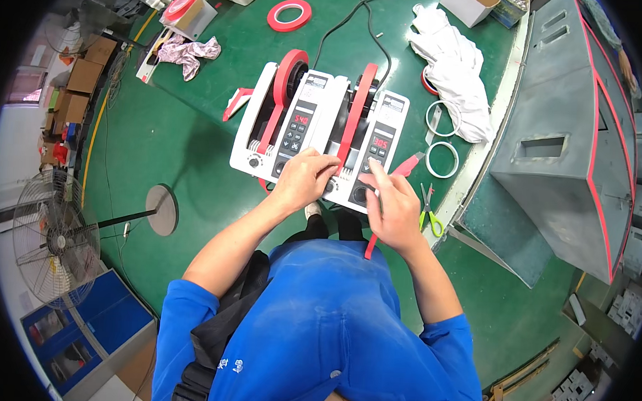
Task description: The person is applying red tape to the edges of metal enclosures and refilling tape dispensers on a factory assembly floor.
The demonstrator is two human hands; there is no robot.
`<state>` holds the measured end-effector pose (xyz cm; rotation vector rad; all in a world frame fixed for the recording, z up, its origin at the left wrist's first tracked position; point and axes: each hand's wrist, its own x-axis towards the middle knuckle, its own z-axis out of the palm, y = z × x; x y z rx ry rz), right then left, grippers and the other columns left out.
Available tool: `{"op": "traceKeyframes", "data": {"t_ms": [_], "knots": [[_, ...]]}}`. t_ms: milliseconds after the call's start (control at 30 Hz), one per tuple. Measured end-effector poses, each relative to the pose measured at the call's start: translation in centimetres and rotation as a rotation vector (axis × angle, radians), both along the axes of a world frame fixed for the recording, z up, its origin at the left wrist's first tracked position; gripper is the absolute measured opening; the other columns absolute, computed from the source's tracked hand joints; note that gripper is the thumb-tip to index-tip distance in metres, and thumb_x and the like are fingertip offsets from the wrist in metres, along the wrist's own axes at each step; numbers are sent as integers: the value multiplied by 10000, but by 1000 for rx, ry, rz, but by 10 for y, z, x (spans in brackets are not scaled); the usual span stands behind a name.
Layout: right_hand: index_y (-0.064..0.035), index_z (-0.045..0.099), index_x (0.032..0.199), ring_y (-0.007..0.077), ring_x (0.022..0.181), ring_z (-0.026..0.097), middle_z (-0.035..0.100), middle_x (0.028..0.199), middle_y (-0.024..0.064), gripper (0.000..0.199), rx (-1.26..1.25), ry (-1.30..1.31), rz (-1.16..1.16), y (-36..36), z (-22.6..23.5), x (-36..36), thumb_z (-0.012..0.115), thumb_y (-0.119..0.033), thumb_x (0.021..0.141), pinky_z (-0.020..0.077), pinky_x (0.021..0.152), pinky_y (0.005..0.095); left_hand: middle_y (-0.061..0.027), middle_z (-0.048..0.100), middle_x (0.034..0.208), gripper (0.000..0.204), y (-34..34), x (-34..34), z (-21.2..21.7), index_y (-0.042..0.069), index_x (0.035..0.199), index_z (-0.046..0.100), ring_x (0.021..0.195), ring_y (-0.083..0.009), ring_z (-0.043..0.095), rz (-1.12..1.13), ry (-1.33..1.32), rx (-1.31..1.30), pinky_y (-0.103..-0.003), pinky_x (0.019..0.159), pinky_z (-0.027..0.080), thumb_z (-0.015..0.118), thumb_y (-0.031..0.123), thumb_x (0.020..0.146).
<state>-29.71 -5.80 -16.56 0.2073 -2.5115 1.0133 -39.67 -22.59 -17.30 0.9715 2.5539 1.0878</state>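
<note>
Two white tape dispensers (316,139) stand side by side on the green table, each with a lit red display and a button panel. A roll of red tape (289,70) feeds the left one, and another red tape roll (365,80) feeds the right one. My left hand (304,180) has its fingertips drawn together beside the red strip at the right dispenser's front rollers; what lies between them is hidden. Over the right dispenser's panel, my right hand (396,207) extends its index finger to the buttons, holding nothing visible. A narrow red strip (370,247) hangs below the dispenser front.
Green-handled scissors (431,212), a red-handled cutter (408,163) and two pale rings (442,160) lie right of the dispensers. A white cloth (452,70) lies behind them. Large grey metal casing (552,146) fills the right side; a standing fan (60,241) is at left.
</note>
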Motion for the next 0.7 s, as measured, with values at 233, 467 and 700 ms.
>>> {"op": "traceKeyframes", "data": {"t_ms": [233,467,700], "knots": [[75,417,1166,222,779,515,577,753,77,515,172,22,209,-14,-14,-33,533,-25,675,377,705,340,-94,613,755,176,-1,16,12,35,915,633,703,-214,549,119,45,-89,-311,629,449,603,61,744],[35,464,1137,217,842,524,593,804,63,478,272,19,259,-9,-8,-20,535,-5,667,379,758,360,-101,609,939,200,-33,51,7,33,942,614,879,-266,543,365,96,222,-335,765,434,586,31,744],[25,404,1208,269,1025,475,589,1037,78,565,329,51,78,-5,1,8,626,-118,708,343,853,380,-78,610,934,149,-73,110,-27,35,914,626,786,-164,564,514,-137,462,-241,615,448,576,40,773]]}}
